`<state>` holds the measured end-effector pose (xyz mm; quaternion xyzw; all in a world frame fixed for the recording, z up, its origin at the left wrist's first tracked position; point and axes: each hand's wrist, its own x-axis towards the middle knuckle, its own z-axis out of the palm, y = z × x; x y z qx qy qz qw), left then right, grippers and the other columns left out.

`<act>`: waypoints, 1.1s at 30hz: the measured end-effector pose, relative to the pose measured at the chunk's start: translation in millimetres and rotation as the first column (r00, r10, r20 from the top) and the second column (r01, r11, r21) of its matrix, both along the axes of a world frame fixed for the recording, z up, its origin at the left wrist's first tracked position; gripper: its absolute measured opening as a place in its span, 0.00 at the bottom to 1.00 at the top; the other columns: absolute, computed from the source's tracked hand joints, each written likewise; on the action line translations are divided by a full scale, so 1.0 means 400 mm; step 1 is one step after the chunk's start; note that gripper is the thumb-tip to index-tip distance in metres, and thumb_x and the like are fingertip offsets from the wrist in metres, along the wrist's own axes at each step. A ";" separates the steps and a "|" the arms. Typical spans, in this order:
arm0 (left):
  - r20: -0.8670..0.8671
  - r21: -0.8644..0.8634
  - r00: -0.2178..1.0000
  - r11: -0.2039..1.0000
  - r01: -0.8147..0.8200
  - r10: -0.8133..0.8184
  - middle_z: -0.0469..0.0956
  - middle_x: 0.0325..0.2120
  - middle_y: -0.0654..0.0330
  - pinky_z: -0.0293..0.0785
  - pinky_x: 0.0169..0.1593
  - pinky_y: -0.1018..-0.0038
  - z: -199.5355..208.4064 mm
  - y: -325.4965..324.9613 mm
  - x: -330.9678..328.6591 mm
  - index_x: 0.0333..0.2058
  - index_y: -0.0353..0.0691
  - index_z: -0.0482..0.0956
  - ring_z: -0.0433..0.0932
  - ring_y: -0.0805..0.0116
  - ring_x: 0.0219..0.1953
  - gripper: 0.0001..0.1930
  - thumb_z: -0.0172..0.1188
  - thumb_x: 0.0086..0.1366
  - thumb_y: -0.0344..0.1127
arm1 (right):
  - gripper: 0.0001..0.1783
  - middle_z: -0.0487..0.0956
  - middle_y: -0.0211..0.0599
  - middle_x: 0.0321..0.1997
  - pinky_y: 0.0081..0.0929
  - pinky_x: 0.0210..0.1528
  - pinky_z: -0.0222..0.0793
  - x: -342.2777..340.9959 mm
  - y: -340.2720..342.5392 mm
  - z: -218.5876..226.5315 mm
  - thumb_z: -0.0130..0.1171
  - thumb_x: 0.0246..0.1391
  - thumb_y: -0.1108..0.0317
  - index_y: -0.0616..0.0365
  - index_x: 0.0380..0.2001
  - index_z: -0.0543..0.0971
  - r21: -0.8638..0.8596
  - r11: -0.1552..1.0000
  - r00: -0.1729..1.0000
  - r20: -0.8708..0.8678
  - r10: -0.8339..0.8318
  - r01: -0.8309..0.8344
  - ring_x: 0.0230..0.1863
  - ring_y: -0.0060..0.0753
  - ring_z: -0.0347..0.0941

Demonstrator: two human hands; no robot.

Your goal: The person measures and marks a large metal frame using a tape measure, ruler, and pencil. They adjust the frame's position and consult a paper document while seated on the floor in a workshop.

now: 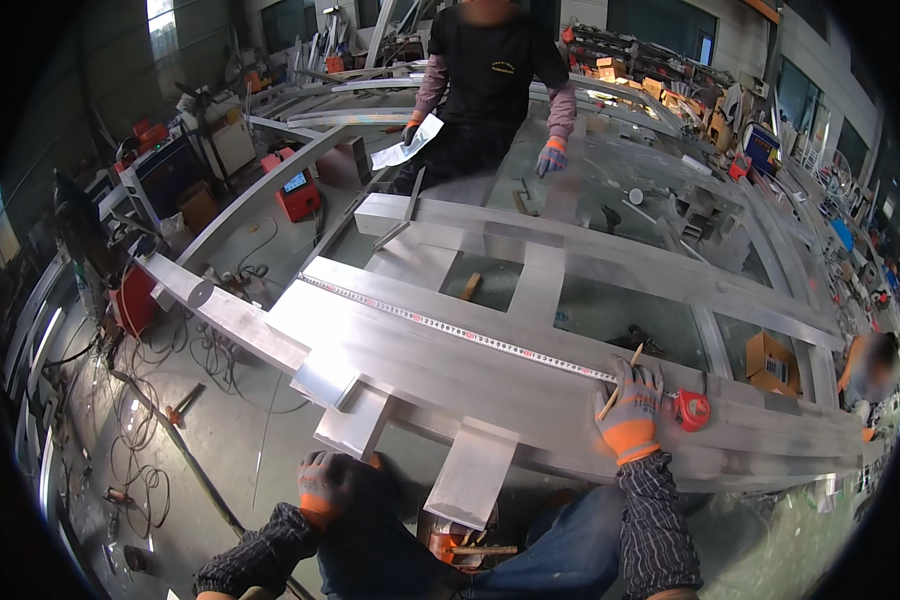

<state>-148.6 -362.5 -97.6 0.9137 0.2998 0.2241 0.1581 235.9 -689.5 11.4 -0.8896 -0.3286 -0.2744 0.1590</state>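
Observation:
My right hand, in a grey and orange work glove, presses down on a wide flat metal beam. A thin wooden pencil is held between its fingers. Under those fingers ends the visible part of a white tape measure blade, stretched along the beam from its far left end. The red tape measure case lies just right of the hand. My left hand, gloved alike, rests on my left knee beside the beam, fingers loosely bent and holding nothing visible.
Short metal plates jut from the beam's near side. A second long beam runs behind it. Across the frame stands a person holding a paper sheet. A cardboard box sits at right; cables lie on the left floor.

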 end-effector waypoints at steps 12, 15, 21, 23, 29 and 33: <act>0.011 -0.022 1.000 1.000 -0.008 0.008 0.83 0.37 0.54 0.70 0.53 0.52 0.014 -0.007 0.001 0.37 0.44 0.84 0.77 0.46 0.47 0.08 0.67 0.60 0.39 | 0.28 0.81 0.50 0.51 0.57 0.72 0.56 0.002 0.004 -0.009 0.65 0.57 0.55 0.51 0.59 0.76 0.000 1.000 1.000 -0.008 0.002 -0.002 0.57 0.57 0.73; 0.020 -0.027 1.000 1.000 0.001 0.000 0.83 0.38 0.53 0.70 0.53 0.53 0.029 -0.012 0.008 0.37 0.44 0.85 0.77 0.47 0.47 0.09 0.67 0.61 0.41 | 0.28 0.81 0.51 0.51 0.58 0.72 0.57 0.002 0.003 -0.009 0.65 0.56 0.56 0.51 0.59 0.77 -0.002 1.000 1.000 0.006 -0.007 0.007 0.57 0.58 0.74; 0.124 0.025 0.983 0.991 0.134 -0.136 0.83 0.35 0.54 0.72 0.51 0.54 0.013 -0.005 0.001 0.36 0.43 0.85 0.79 0.48 0.43 0.10 0.69 0.58 0.40 | 0.29 0.83 0.51 0.50 0.57 0.74 0.54 0.006 0.005 -0.016 0.65 0.56 0.54 0.52 0.59 0.77 -0.013 1.000 1.000 0.018 -0.025 0.025 0.57 0.56 0.75; 0.162 0.059 0.956 0.969 0.238 -0.245 0.83 0.34 0.54 0.73 0.50 0.54 0.017 0.000 -0.004 0.35 0.42 0.84 0.80 0.49 0.41 0.11 0.70 0.56 0.40 | 0.29 0.83 0.51 0.49 0.57 0.74 0.54 0.004 0.003 -0.012 0.65 0.56 0.54 0.51 0.59 0.77 -0.013 1.000 1.000 0.024 -0.005 0.005 0.57 0.56 0.75; 0.112 0.095 0.901 0.907 0.410 -0.419 0.83 0.33 0.54 0.74 0.49 0.56 0.032 0.032 0.015 0.34 0.42 0.84 0.81 0.50 0.38 0.12 0.71 0.53 0.40 | 0.29 0.83 0.50 0.48 0.57 0.74 0.54 0.002 -0.012 -0.004 0.65 0.56 0.55 0.52 0.59 0.77 -0.035 0.999 1.000 0.013 -0.018 0.018 0.56 0.56 0.75; 0.128 0.125 0.893 0.901 0.416 -0.431 0.84 0.31 0.55 0.77 0.44 0.58 0.074 0.047 0.027 0.30 0.41 0.83 0.82 0.50 0.36 0.08 0.71 0.54 0.35 | 0.29 0.83 0.51 0.48 0.57 0.74 0.55 0.006 -0.006 -0.011 0.65 0.56 0.55 0.52 0.59 0.77 -0.028 1.000 1.000 0.013 -0.011 0.011 0.57 0.57 0.75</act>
